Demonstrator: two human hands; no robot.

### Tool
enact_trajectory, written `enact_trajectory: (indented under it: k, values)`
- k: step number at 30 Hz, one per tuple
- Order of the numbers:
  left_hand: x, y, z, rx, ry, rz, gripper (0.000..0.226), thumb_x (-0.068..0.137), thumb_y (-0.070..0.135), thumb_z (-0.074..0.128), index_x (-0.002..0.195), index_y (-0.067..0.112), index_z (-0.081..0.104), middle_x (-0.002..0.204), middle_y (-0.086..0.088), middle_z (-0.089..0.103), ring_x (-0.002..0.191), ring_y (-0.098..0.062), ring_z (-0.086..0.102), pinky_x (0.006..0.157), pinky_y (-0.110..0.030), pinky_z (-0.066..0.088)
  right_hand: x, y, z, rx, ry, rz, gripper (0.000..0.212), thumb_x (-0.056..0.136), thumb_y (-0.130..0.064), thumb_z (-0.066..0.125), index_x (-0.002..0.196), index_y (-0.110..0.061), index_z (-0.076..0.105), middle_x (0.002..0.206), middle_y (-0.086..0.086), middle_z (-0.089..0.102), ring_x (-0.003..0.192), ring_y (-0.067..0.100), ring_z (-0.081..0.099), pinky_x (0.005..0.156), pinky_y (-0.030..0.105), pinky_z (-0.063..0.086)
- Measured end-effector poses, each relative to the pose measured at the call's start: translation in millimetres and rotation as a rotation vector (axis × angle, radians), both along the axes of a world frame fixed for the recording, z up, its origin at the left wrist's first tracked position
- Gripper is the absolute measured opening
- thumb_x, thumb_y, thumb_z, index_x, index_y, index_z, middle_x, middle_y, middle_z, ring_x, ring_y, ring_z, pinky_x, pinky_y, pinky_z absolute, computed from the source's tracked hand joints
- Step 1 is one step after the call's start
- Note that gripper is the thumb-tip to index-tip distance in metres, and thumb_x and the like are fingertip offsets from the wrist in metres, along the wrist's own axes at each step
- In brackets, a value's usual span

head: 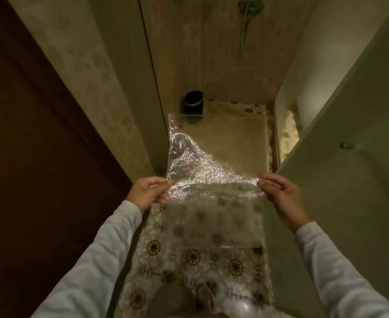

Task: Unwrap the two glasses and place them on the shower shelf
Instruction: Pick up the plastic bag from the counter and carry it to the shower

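Observation:
A sheet of clear bubble wrap (212, 175) is stretched flat between my two hands at chest height, and no glass is inside it. My left hand (147, 191) pinches its left edge, while my right hand (280, 193) pinches the right edge. Beyond the sheet, a dark glass (193, 101) stands upright on a small clear shower shelf (192, 116) against the shower's back wall. At the bottom edge, something shiny and rounded (243, 306) shows by my feet; I cannot tell what it is.
A dark brown door (39, 157) fills the left side. On the right is a pale panel (349, 191) with a small knob (346, 146). Shower fittings (246, 10) hang on the tiled wall ahead. Patterned floor tiles (193, 258) lie below the wrap.

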State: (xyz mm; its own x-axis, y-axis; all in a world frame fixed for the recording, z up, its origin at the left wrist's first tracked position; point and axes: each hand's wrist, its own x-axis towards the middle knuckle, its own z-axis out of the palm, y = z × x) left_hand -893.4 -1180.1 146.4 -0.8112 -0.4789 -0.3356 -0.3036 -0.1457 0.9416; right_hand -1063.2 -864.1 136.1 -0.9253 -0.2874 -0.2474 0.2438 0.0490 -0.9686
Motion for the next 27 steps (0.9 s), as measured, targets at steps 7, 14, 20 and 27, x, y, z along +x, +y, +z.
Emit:
enact_trajectory:
  k: [7, 14, 20, 27]
  values:
    - [-94.6, -39.1, -5.4, 0.051, -0.004, -0.006, 0.011, 0.075, 0.014, 0.079, 0.084, 0.009, 0.076, 0.059, 0.0, 0.067, 0.046, -0.006, 0.057, 0.047, -0.021, 0.055, -77.4, -30.5, -0.3, -0.002, 0.04, 0.005, 0.023, 0.093, 0.006, 0.066, 0.109, -0.008, 0.074, 0.078, -0.004, 0.081, 0.068, 0.003, 0.073, 0.06, 0.014, 0.055]
    - [-202.8, -99.9, -7.9, 0.043, 0.014, -0.099, 0.017, 0.08, 0.011, 0.076, 0.097, 0.008, 0.074, 0.086, -0.012, 0.078, 0.051, -0.017, 0.067, 0.045, -0.024, 0.052, -169.4, -77.3, -0.5, -0.035, 0.034, -0.055, 0.023, 0.094, 0.003, 0.067, 0.109, -0.011, 0.075, 0.086, 0.001, 0.082, 0.074, 0.008, 0.075, 0.065, 0.018, 0.059]
    - [-306.6, -155.4, 4.4, 0.073, 0.07, -0.164, 0.04, 0.067, 0.013, 0.079, 0.104, 0.002, 0.07, 0.092, -0.015, 0.077, 0.074, -0.021, 0.075, 0.057, -0.027, 0.059, -256.2, -126.1, 10.9, -0.069, -0.051, -0.038, 0.028, 0.09, 0.01, 0.068, 0.097, -0.015, 0.079, 0.084, 0.008, 0.076, 0.074, 0.012, 0.075, 0.062, 0.02, 0.059]
    - [-400.2, -200.6, 14.3, 0.058, 0.082, -0.222, 0.015, 0.07, 0.005, 0.078, 0.081, 0.016, 0.08, 0.088, -0.008, 0.078, 0.073, -0.019, 0.075, 0.062, -0.026, 0.059, -335.4, -158.4, 31.8, -0.084, 0.045, 0.007, 0.042, 0.085, 0.019, 0.064, 0.071, -0.018, 0.081, 0.085, 0.005, 0.081, 0.081, 0.017, 0.078, 0.073, 0.024, 0.062]
